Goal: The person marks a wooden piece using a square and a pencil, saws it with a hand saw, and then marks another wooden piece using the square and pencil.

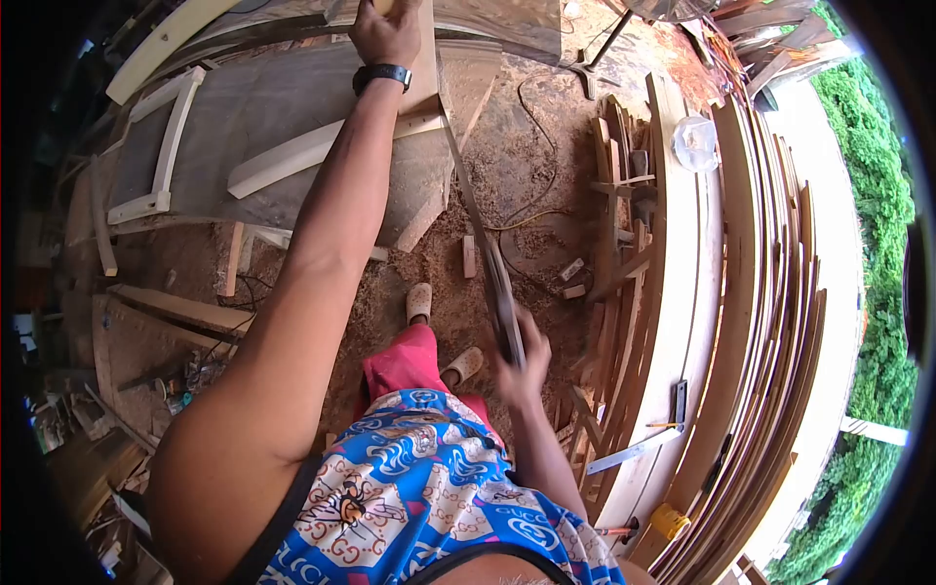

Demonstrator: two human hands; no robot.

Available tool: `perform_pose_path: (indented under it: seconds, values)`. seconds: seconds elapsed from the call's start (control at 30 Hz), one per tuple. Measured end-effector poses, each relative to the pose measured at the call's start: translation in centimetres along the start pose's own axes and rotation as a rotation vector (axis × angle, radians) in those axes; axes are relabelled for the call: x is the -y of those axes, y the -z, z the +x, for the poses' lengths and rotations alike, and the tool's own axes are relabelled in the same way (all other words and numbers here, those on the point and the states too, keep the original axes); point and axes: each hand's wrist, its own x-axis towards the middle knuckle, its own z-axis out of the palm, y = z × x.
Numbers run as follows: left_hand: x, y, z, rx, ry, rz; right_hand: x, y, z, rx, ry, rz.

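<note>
My left hand (386, 35), with a dark band at the wrist, reaches far forward and is closed on a pale wooden board (423, 83) on the worktable. Its fingertips are partly cut off by the top edge of the view. In front of my body, my right hand (525, 363) is wrapped around the handle end of a handsaw (473, 200) and is blurred by motion. The long, narrow blade slants up from that hand, its far end touching the edge of the board. The handle itself is mostly hidden by my fingers.
A curved wooden piece (285, 159) and a wooden frame (171, 146) lie on the worktable (292, 88). Long planks (751, 292) are stacked at right, with a try square (634, 453), a yellow tape measure (670, 522) and a plastic container (695, 144). Sawdust, offcuts and a cable (554, 161) cover the floor.
</note>
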Motion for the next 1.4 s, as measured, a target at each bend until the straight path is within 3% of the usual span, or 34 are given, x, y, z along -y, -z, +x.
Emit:
perform_pose_path:
  seconds: [0.1, 0.2, 0.23, 0.3, 0.33, 0.43, 0.5, 0.57, 0.6, 0.7, 0.8, 0.9, 1.0, 1.07, 1.13, 1.23, 1.3, 1.33, 1.37, 1.4]
  values:
    - [-0.1, -0.1, 0.0, 0.026, 0.049, -0.042, 0.3, 6.1, -10.8, 0.022, 0.022, -0.104]
    - [0.2, -0.2, 0.2, 0.037, 0.056, -0.054, 2.5, 6.9, -11.5, 0.036, -0.040, -0.046]
    - [0.2, -0.3, 0.4, 0.025, 0.032, -0.053, 2.9, 6.5, -10.3, 0.045, -0.092, -0.023]
    - [0.1, -0.3, 0.5, 0.029, 0.030, -0.107, 0.3, 2.5, -3.0, 0.015, 0.004, -0.053]
    - [-0.1, -0.3, 0.4, 0.030, 0.030, -0.162, 0.6, -0.4, 1.8, -0.038, 0.100, -0.008]
    - [-0.2, 0.0, 0.1, 0.055, 0.049, -0.167, 3.1, -6.7, 14.1, -0.037, 0.093, -0.003]
    - [0.2, 0.0, 0.0, 0.026, -0.002, -0.139, 5.7, -7.7, 16.2, -0.023, 0.080, 0.051]
    - [0.0, -0.2, 0.3, 0.004, -0.059, -0.129, 4.5, -6.4, 12.3, -0.046, 0.016, 0.098]
    - [-0.1, -0.3, 0.3, 0.006, -0.013, -0.073, 2.6, -4.7, 9.0, -0.097, 0.163, 0.007]
    - [0.2, -0.5, 0.4, 0.003, 0.031, -0.012, -0.2, 2.5, -4.6, -0.007, -0.051, 0.027]
    - [0.6, -0.4, 0.5, -0.003, 0.016, 0.008, 1.6, 6.8, -12.4, 0.005, -0.098, -0.007]
    - [0.8, -0.9, 0.9, -0.025, -0.018, 0.022, 1.7, 5.3, -10.6, -0.048, -0.030, 0.018]
    - [1.0, -0.7, 0.8, 0.008, 0.050, 0.051, 0.3, 0.0, 0.3, 0.005, -0.011, 0.007]
    - [0.6, -0.6, 0.7, 0.004, 0.049, 0.057, 0.2, -4.8, 8.8, -0.112, 0.258, -0.013]
    - [0.6, -0.1, 0.5, 0.006, 0.056, 0.067, 2.1, -6.6, 13.3, -0.102, 0.141, 0.061]
    - [2.4, -1.1, 0.9, 0.024, 0.048, 0.032, 2.3, -4.2, 12.3, -0.015, 0.133, 0.029]
    - [4.7, -2.2, 0.9, -0.072, -0.081, 0.179, 1.6, -2.0, 7.6, -0.012, 0.162, 0.036]
    - [4.7, -2.2, 0.8, -0.076, -0.072, 0.174, 0.5, -0.7, 5.2, 0.023, 0.062, 0.013]
    - [4.6, -2.2, 0.9, -0.073, -0.047, 0.211, -0.7, 0.2, 2.9, -0.023, 0.175, -0.012]
    - [4.4, -2.3, 1.3, -0.071, -0.028, 0.249, 0.4, 1.1, 0.4, -0.029, 0.073, 0.056]
